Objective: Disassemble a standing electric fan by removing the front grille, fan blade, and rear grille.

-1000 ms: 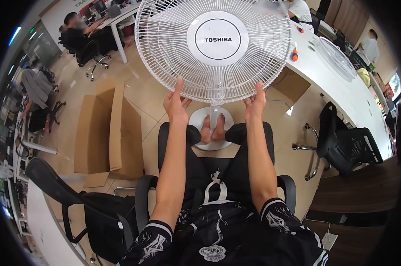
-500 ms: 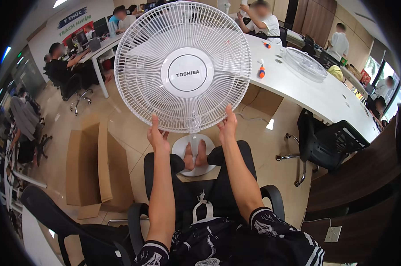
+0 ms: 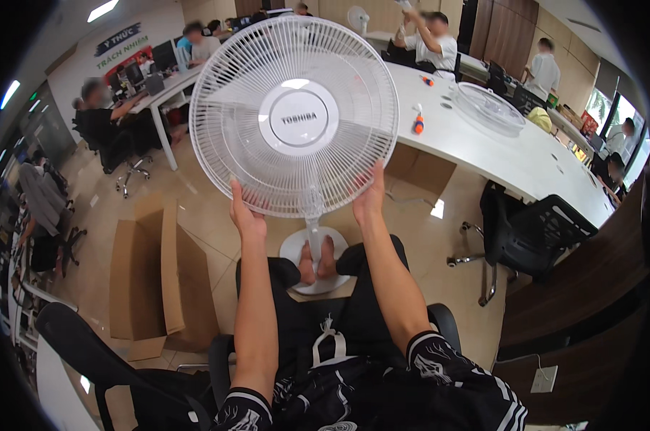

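A white pedestal fan (image 3: 296, 169) stands upright before me, its round wire guard facing me. My left hand (image 3: 248, 213) grips the guard's lower left rim, thumb up along the front. At the lower right rim, my right hand (image 3: 369, 197) holds on in the same way, its fingers partly hidden behind the wires. A short white pole (image 3: 313, 233) runs down from the fan head to a round white base (image 3: 294, 248) on the floor. My bare feet (image 3: 326, 257) rest on that base.
An open cardboard box (image 3: 135, 280) stands on the floor to my left. The long white desk (image 3: 497, 161) holds an orange-and-blue screwdriver (image 3: 419, 125) and a clear round fan guard (image 3: 491, 108). A black office chair (image 3: 526, 233) is at right. Several people sit or stand farther off.
The fan head sits slightly lower in view and its guard has shifted a little, with both hands still on the rim. A person at the back has raised their arms.
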### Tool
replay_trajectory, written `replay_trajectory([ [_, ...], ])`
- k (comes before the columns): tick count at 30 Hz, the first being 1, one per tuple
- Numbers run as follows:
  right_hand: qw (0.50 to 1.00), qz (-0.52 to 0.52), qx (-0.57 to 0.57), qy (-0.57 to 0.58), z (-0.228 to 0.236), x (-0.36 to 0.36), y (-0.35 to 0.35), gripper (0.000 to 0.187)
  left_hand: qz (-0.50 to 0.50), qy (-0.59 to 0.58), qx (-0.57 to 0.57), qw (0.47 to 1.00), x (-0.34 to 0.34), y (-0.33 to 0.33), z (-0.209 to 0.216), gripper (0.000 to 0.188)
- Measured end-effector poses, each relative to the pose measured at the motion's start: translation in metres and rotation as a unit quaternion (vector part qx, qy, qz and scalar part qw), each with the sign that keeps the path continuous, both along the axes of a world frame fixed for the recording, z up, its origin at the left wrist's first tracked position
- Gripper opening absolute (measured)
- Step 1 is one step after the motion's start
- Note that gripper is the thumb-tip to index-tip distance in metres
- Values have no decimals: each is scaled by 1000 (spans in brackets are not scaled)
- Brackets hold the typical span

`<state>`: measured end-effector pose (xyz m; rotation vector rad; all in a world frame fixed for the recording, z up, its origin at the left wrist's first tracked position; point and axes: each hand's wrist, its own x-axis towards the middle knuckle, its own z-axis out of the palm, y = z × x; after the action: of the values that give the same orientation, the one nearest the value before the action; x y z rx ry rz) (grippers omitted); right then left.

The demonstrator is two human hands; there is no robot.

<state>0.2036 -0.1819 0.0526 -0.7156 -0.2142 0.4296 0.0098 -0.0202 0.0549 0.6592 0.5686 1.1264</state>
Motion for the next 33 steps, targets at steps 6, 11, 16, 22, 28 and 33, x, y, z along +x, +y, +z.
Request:
replay_trajectory([
  [6, 988, -2, 152, 39, -9, 9, 7, 67, 87, -224, 45, 970, 7, -27, 47, 78],
  [11, 992, -3, 125, 34, 30, 1, -11, 66, 77, -215, 60, 972, 5, -33, 65, 71],
  [16, 991, -4, 135, -24, 51, -9, -61, 67, 44, -253, 65, 964, -4, -67, 71, 69],
  [22, 989, -17, -121, -86, 53, -18, -175, 94, 91, -231, 20, 968, -18, -144, 95, 73],
  [28, 992, -66, -88, -62, 65, -42, -317, 103, 115, -199, 199, 953, -1, -179, 61, 72],
  [33, 943, -191, -210, -176, -61, -10, -440, 77, 43, -204, 493, 845, -1, -226, 114, 80],
])
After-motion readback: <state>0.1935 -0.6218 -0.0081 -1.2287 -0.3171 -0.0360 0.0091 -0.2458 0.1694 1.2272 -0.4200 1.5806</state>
